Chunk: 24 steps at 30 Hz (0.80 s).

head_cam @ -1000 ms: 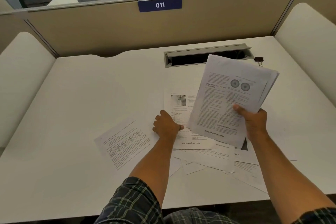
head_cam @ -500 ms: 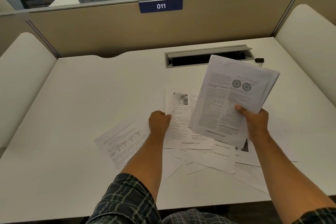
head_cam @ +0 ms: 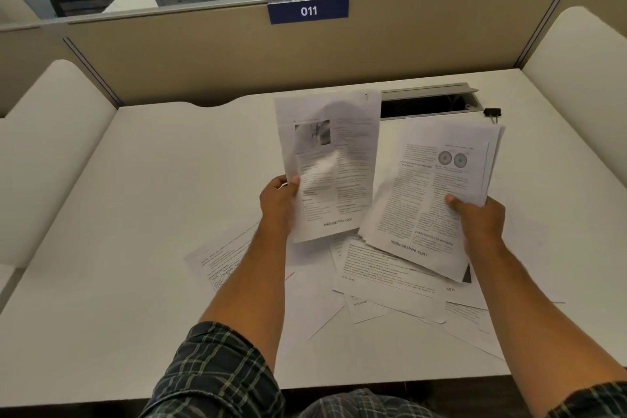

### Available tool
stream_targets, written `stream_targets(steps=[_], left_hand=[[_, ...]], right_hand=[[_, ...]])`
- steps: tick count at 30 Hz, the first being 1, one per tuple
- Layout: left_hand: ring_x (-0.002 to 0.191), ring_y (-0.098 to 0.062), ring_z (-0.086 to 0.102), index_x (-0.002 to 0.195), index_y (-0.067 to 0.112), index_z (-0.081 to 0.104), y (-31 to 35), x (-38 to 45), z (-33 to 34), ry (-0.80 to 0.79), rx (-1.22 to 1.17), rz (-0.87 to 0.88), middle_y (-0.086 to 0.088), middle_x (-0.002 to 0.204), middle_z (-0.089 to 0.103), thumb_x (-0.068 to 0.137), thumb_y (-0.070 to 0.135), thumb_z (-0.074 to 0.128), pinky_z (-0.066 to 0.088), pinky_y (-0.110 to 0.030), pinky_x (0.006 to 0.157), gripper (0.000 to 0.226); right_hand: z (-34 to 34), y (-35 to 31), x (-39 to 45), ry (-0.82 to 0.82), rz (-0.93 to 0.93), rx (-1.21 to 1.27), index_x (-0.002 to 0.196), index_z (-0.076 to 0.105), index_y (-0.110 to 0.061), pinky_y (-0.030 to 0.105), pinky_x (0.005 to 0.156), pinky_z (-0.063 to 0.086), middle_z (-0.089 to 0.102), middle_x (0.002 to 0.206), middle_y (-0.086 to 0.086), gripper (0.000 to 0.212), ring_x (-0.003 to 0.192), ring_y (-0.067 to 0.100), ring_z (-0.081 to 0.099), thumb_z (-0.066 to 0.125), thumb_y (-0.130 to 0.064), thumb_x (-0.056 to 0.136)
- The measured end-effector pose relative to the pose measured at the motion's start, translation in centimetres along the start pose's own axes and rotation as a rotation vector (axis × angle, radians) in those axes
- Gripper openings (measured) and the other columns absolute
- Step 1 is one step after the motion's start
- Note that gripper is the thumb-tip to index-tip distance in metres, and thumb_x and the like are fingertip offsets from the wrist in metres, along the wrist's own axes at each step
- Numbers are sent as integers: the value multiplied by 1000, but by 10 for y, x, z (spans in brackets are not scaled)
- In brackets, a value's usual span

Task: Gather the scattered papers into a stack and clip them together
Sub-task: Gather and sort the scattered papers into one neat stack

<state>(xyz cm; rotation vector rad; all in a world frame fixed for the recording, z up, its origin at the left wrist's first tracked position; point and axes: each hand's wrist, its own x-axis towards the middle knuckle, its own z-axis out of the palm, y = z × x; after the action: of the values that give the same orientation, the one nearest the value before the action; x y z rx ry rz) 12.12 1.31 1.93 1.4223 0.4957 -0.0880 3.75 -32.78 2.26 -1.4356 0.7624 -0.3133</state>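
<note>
My left hand [head_cam: 280, 200] grips one printed sheet [head_cam: 334, 163] by its left edge and holds it upright above the desk, blurred with motion. My right hand [head_cam: 480, 217] holds a small stack of papers [head_cam: 431, 200] with two round diagrams on the top page, tilted to the right of the sheet. Several loose papers [head_cam: 383, 276] lie overlapping on the white desk [head_cam: 163, 187] below both hands. Another sheet [head_cam: 220, 265] lies to the left, partly hidden by my left forearm. A black binder clip [head_cam: 492, 112] rests at the back right.
A grey cable tray slot [head_cam: 431, 100] is sunk into the desk behind the papers. Beige partition walls [head_cam: 210, 54] with a blue "011" label close the back, and white padded dividers [head_cam: 51, 146] flank both sides.
My left hand has closed on the sheet that lay on the desk and lifted it up and away from me. The right hand's stack has stayed about where it was.
</note>
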Motion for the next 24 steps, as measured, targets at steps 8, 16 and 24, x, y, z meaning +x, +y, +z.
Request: stream_targets(steps=[8,16,24], left_hand=[[75,-19,72,88,8,71,13,2,-16,-67,-315,-64,-3,82,76,93,3,70,60,-35,70,7],[75,-22,66,67,18,67,8,-10,-6,-216,-110,-40,-3,77,73,87,15,80,56,-35,74,24],[94,-35,74,96,13,61,9,-30,4,-440,-19,-66,-17,110,76,79,19,86,62,-49,83,31]], right_hand=[[6,-4,0,56,0,3,127,69,-11,43,85,60,73,114,6,46,94,25,72,83,-12,83],[30,-20,-17,-263,44,27,118,73,-12,35,72,62,78,100,4,39,87,24,76,82,-8,81],[57,-20,-32,-543,19,-55,116,71,-4,46,81,62,77,106,15,24,101,38,73,70,-13,93]])
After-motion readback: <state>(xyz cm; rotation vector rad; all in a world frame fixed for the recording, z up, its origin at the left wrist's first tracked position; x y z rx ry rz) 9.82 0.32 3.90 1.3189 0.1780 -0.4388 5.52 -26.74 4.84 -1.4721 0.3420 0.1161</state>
